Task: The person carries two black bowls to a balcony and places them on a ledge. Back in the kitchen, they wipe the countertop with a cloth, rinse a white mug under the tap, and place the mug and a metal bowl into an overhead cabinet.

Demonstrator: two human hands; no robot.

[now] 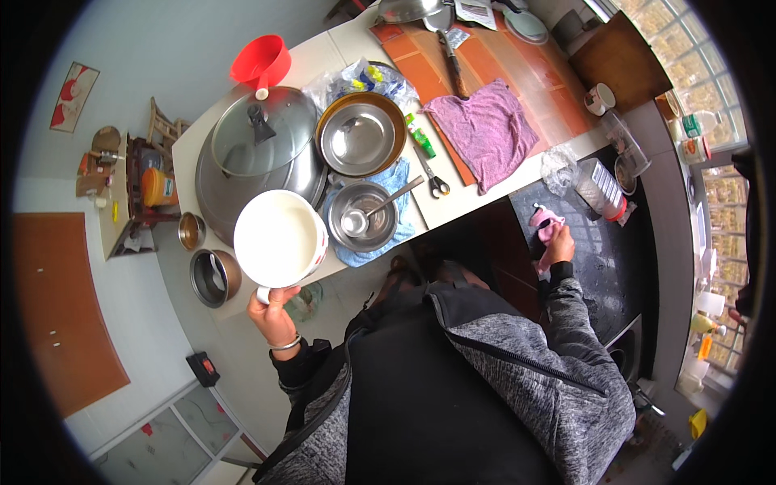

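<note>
My left hand (274,316) grips the handle of a white enamel mug (280,239) with red marks on its side. The mug is held up over the near left edge of the white table (400,206), and its pale inside faces me. On the right, my right hand (558,245) holds a pink cloth (547,222) against the black countertop (582,254). Beside the mug, a steel bowl (388,209) with a steel ladle (354,222) in it rests on a blue cloth (397,176).
A large pan with a glass lid (267,130), a red dipper (262,60) and nested bowls (359,138) crowd the table's left. Scissors (435,182) lie near a purple-pink cloth (488,130). A plastic jar (600,188) lies on the counter. Two metal bowls (230,282) sit at left.
</note>
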